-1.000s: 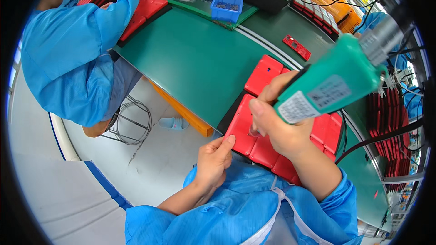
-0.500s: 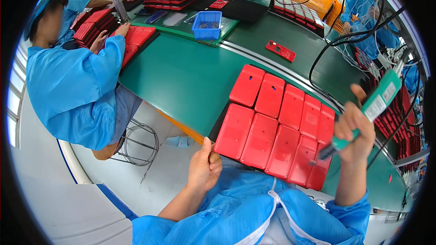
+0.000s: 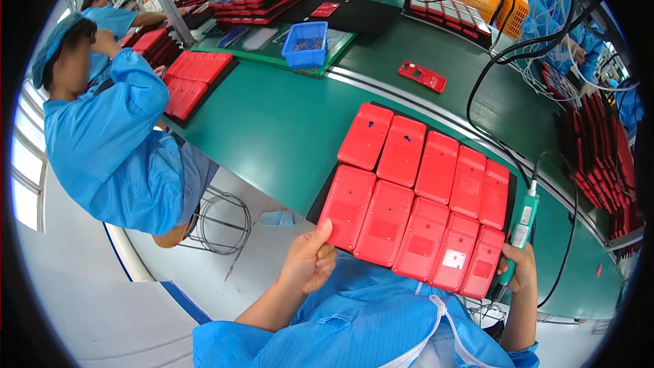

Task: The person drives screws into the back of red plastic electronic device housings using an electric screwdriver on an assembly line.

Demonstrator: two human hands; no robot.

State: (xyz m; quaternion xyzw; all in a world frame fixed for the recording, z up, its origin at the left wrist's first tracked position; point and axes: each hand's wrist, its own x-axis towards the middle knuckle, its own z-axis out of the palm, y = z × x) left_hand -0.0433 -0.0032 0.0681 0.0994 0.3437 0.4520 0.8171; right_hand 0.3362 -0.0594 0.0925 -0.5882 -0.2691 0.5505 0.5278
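Observation:
A black board [image 3: 323, 199] bears two rows of red plastic cases [image 3: 389, 223] with small screw holes. At its near left corner, my left hand [image 3: 310, 259] is closed, thumb on top and fingers curled under. My right hand [image 3: 521, 267] is wrapped around a green electric screwdriver [image 3: 523, 223], whose cable rises from its upper end and whose tip points down past the board. The fingers of that hand meet the board's near right edge; whether they also grip it is hard to tell.
A blue bin [image 3: 304, 45] of small parts and a single red case [image 3: 422, 76] lie farther back on the green table [image 3: 266, 123]. Stacks of red cases [image 3: 596, 170] stand at the right. Black cables [image 3: 477, 82] hang nearby. A co-worker [image 3: 109, 129] sits at the left.
My right hand has brought the screwdriver down from above the cases to the board's right edge, turning it upright. The board is slightly shifted and tilted. The co-worker's hand has risen toward the head.

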